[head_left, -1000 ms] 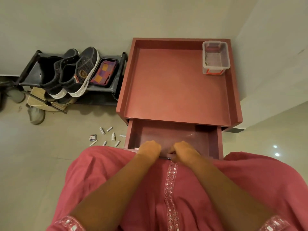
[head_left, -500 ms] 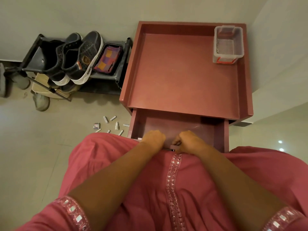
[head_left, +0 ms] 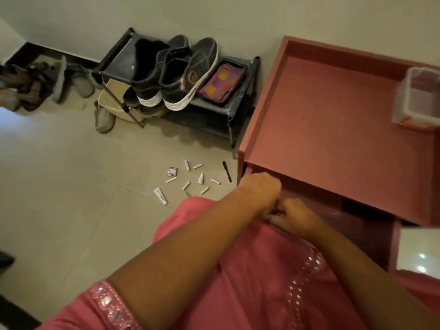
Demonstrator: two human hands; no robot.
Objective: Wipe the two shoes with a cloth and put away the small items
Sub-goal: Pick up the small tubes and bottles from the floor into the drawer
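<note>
Shoes (head_left: 166, 75) are seen on a rack (head_left: 214, 110); both hands (head_left: 281, 206) are held together, fingers curled, at an open drawer's (head_left: 357, 225) front edge.

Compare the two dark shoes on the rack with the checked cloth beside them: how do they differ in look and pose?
The two shoes are dark with white soles; the checked cloth is bright, in orange and purple squares. The shoes lean tilted, soles facing outward, heels hanging past the rack's front edge; the cloth lies folded and flat. The shoes stand tall and bulky; the cloth is low and thin. Both rest on the rack's top shelf, side by side.
</note>
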